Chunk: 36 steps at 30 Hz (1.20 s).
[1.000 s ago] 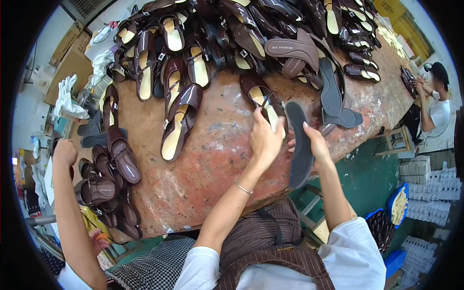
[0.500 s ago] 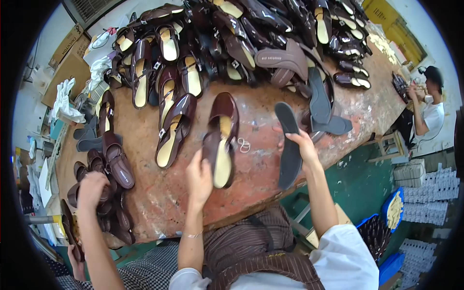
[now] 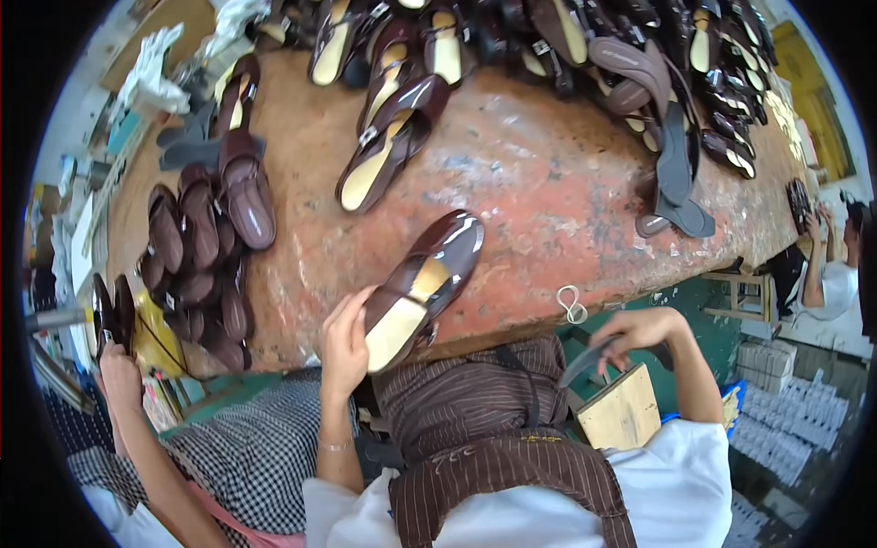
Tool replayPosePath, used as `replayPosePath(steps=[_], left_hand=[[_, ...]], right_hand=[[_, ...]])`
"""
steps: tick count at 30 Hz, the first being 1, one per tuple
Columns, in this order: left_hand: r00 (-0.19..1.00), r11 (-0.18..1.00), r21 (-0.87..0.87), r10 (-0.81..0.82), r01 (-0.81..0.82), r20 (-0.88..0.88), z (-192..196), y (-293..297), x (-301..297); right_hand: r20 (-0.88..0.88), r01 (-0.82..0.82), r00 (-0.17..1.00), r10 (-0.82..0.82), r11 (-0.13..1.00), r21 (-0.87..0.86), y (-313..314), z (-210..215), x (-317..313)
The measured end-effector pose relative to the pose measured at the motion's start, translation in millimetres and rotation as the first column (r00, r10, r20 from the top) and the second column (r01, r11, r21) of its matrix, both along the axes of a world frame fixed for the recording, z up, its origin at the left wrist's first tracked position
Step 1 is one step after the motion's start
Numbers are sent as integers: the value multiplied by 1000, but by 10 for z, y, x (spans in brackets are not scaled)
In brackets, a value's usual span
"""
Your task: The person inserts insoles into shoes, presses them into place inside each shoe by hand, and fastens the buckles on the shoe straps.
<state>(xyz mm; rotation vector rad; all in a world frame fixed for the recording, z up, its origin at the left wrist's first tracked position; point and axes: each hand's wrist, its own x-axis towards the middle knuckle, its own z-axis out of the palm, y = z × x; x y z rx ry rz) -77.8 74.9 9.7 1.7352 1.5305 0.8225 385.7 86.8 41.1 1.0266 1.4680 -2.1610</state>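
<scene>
A glossy dark maroon slip-on shoe (image 3: pixel 457 260) with a pale lining is tilted, toe away and to the right, above the table's front edge. My left hand (image 3: pixel 345 342) is closed round its heel end. Off the front edge, my right hand (image 3: pixel 644 333) grips a dark grey insole (image 3: pixel 589 359), seen nearly edge-on and partly hidden by my fingers. A thin white loop of cord or elastic (image 3: pixel 573 306) is at the table's edge near my right hand. Several more grey insoles (image 3: pixel 674 164) are on the table to the right.
A heap of maroon shoes (image 3: pixel 566 36) covers the table's far side. Other maroon shoes (image 3: pixel 196 237) are clustered at left. A co-worker's hand (image 3: pixel 121 379) holds a shoe at far left; another person (image 3: pixel 836 274) sits at far right. A wooden stool (image 3: pixel 621 406) stands below my right arm.
My view has shifted. My left hand has brought the shoe nearer and turned its toe rightward. My right hand has lowered the insole past the table edge. The white loop is nearer the edge.
</scene>
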Motion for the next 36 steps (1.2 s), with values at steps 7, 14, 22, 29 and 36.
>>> replayPosePath(steps=[7,14,22,29,36], left_hand=[[960,965,29,-254,259,-118,-113,416,94],[930,969,141,236,-204,-281,-220,2,-50],[901,900,-63,433,-431,27,-378,-370,105],[890,902,-162,425,-400,167,-486,-398,49],[806,871,-233,488,-432,334,-569,-374,-17]], right_hand=[[-171,985,69,-983,41,165,-207,298,-524],[107,-60,927,-360,137,989,79,306,-1224],[-171,171,985,2,66,983,412,-283,-1986],[-335,326,942,-5,235,916,398,-663,-2503],[-313,307,949,-22,270,913,359,-675,-2711]])
